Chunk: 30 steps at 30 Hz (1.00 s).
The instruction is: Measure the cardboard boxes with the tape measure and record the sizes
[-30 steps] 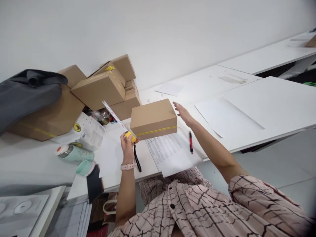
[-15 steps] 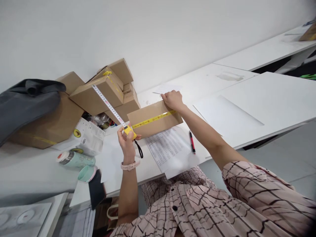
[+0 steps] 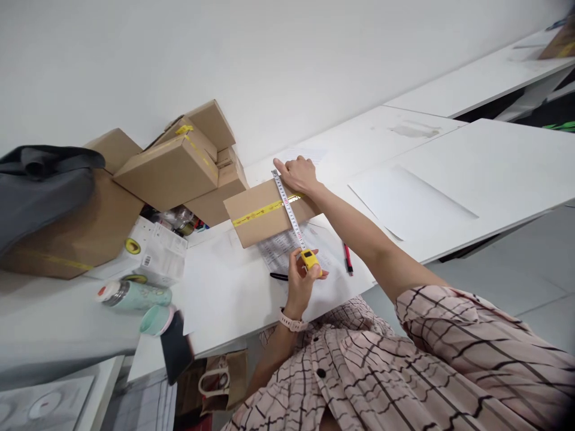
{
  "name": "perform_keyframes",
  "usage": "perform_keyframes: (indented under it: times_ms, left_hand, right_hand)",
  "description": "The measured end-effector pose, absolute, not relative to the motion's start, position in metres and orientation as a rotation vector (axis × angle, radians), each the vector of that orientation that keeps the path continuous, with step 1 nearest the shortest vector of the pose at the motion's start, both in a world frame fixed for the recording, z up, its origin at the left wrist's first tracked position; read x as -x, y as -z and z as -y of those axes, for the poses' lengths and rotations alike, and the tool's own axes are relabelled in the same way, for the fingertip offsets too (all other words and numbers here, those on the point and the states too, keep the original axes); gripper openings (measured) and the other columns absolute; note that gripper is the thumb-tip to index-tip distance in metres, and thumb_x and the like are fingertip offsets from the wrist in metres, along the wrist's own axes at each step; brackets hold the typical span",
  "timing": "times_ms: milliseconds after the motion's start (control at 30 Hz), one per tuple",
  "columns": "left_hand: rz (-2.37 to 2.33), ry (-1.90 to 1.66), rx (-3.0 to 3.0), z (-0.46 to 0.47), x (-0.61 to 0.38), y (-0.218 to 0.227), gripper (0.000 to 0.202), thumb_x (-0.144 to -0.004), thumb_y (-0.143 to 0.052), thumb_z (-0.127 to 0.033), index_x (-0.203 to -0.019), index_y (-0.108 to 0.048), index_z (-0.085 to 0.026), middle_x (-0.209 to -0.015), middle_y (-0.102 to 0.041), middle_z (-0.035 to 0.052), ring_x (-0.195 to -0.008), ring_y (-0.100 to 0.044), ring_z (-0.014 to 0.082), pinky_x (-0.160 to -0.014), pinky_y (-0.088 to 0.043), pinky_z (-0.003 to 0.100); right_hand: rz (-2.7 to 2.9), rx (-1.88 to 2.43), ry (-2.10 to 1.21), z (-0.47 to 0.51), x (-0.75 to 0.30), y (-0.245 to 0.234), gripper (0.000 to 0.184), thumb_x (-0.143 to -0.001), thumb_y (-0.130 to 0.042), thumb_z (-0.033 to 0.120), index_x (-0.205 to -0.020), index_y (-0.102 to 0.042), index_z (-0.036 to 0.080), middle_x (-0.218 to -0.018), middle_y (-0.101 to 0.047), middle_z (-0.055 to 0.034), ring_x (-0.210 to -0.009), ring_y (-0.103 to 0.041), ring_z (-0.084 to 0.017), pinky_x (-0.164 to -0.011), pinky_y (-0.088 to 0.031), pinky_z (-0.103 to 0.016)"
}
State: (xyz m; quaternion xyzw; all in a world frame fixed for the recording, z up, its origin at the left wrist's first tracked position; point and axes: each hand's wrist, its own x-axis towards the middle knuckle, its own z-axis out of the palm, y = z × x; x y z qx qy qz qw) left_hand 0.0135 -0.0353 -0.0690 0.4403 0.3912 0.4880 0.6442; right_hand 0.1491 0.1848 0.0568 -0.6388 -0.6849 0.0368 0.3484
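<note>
My left hand (image 3: pixel 300 281) is closed around a yellow tape measure (image 3: pixel 309 260) at the near side of a small cardboard box (image 3: pixel 260 222). The white blade (image 3: pixel 290 211) is pulled out and crosses over the box's top, over its strip of yellow printed tape. At the far edge of the box my right hand (image 3: pixel 300 175) is closed over its corner, thumb stretched out beside the blade's metal end. My right hand and forearm cover the box's right end. Beneath the box lies a printed sheet (image 3: pixel 275 254), partly hidden.
Cardboard boxes (image 3: pixel 171 173) are stacked at the left by the wall. Nearer stand a white carton (image 3: pixel 157 251), a mint bottle (image 3: pixel 144 296), a mint cup (image 3: pixel 155 320) and a dark phone (image 3: pixel 176 347). A red-black pen (image 3: pixel 348 260) and white paper (image 3: pixel 413 200) lie to the right.
My left hand has swung right with the tape measure, so the blade moved from left of the box to across its top. My right hand shifted slightly left, its thumb now extended.
</note>
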Motion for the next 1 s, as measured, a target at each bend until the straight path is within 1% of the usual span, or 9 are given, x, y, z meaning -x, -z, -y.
perform_keyframes:
  times_ms: [133, 267, 367, 467, 667, 733, 833, 900, 1000]
  left_hand:
    - [-0.892, -1.091, -0.957, 0.042, -0.02, 0.077, 0.071, -0.071, -0.087, -0.043, -0.125, -0.044, -0.026, -0.129, -0.064, 0.0108, -0.071, -0.071, 0.0141, -0.069, -0.06, 0.033]
    - [-0.893, -1.058, -0.947, 0.045, -0.024, 0.084, 0.072, -0.071, -0.088, -0.039, -0.126, -0.043, -0.026, -0.128, -0.064, 0.0103, -0.077, -0.073, 0.0165, -0.072, -0.06, 0.033]
    - [-0.914, -1.038, -0.954, 0.044, -0.024, 0.089, 0.074, -0.071, -0.089, -0.037, -0.126, -0.042, -0.026, -0.124, -0.066, 0.0092, -0.078, -0.074, 0.0176, -0.073, -0.06, 0.034]
    - [-0.937, -1.039, -0.962, 0.041, -0.024, 0.092, 0.074, -0.071, -0.09, -0.034, -0.127, -0.042, -0.026, -0.118, -0.067, 0.008, -0.079, -0.073, 0.0171, -0.074, -0.059, 0.033]
    - [-0.968, -1.05, -0.946, 0.037, -0.025, 0.093, 0.077, -0.065, -0.092, -0.034, -0.124, -0.044, -0.025, -0.106, -0.07, 0.0039, -0.076, -0.071, 0.0161, -0.073, -0.057, 0.031]
    - [-0.967, -1.035, -0.951, 0.042, -0.021, 0.089, 0.076, -0.065, -0.091, -0.035, -0.124, -0.044, -0.025, -0.103, -0.07, 0.0033, -0.074, -0.072, 0.0173, -0.072, -0.058, 0.032]
    - [-0.918, -1.061, -0.982, 0.057, -0.002, 0.075, 0.071, -0.07, -0.086, -0.041, -0.125, -0.044, -0.027, -0.103, -0.072, 0.0051, -0.072, -0.074, 0.0207, -0.071, -0.058, 0.036]
    - [-0.919, -1.222, -1.036, 0.066, 0.018, 0.06, 0.07, -0.071, -0.085, -0.041, -0.127, -0.044, -0.03, -0.105, -0.072, 0.005, -0.079, -0.075, 0.0233, -0.074, -0.058, 0.037]
    - [-1.02, -1.661, -1.124, 0.062, 0.051, 0.039, 0.075, -0.065, -0.088, -0.037, -0.126, -0.043, -0.034, -0.114, -0.071, 0.0046, -0.11, -0.07, 0.0279, -0.088, -0.055, 0.036]
  right_hand:
    - [1.783, 1.686, -0.085, -0.186, -0.147, -0.057, 0.079, -0.104, -0.02, 0.064, -0.096, -0.078, 0.011, -0.1, -0.074, -0.0206, -0.117, -0.058, -0.038, -0.103, -0.039, -0.054]
    - [1.794, 1.706, -0.096, -0.184, -0.147, -0.059, 0.076, -0.098, -0.032, 0.072, -0.1, -0.076, 0.01, -0.105, -0.073, -0.0211, -0.118, -0.056, -0.039, -0.103, -0.039, -0.053]
    - [1.801, 1.714, -0.116, -0.182, -0.148, -0.06, 0.076, -0.096, -0.036, 0.075, -0.101, -0.076, 0.011, -0.106, -0.072, -0.0219, -0.118, -0.056, -0.04, -0.101, -0.04, -0.053]
    - [1.806, 1.711, -0.122, -0.181, -0.148, -0.059, 0.076, -0.095, -0.036, 0.076, -0.101, -0.075, 0.011, -0.105, -0.072, -0.0221, -0.117, -0.056, -0.041, -0.1, -0.04, -0.052]
    - [1.796, 1.693, -0.107, -0.185, -0.149, -0.055, 0.079, -0.094, -0.034, 0.079, -0.099, -0.074, 0.012, -0.102, -0.071, -0.0215, -0.115, -0.055, -0.04, -0.098, -0.041, -0.051]
    - [1.793, 1.678, -0.099, -0.186, -0.149, -0.054, 0.08, -0.095, -0.03, 0.079, -0.1, -0.074, 0.012, -0.102, -0.071, -0.0208, -0.116, -0.055, -0.04, -0.099, -0.041, -0.052]
    - [1.786, 1.659, -0.103, -0.184, -0.149, -0.052, 0.082, -0.098, -0.02, 0.076, -0.1, -0.073, 0.014, -0.101, -0.071, -0.0197, -0.116, -0.054, -0.038, -0.098, -0.043, -0.051]
    - [1.79, 1.654, -0.101, -0.181, -0.149, -0.051, 0.083, -0.099, -0.016, 0.075, -0.102, -0.072, 0.014, -0.103, -0.071, -0.0196, -0.117, -0.053, -0.038, -0.096, -0.044, -0.05]
    - [1.806, 1.653, -0.058, -0.172, -0.15, -0.047, 0.082, -0.099, -0.014, 0.075, -0.107, -0.069, 0.014, -0.106, -0.069, -0.0193, -0.12, -0.05, -0.039, -0.094, -0.046, -0.048]
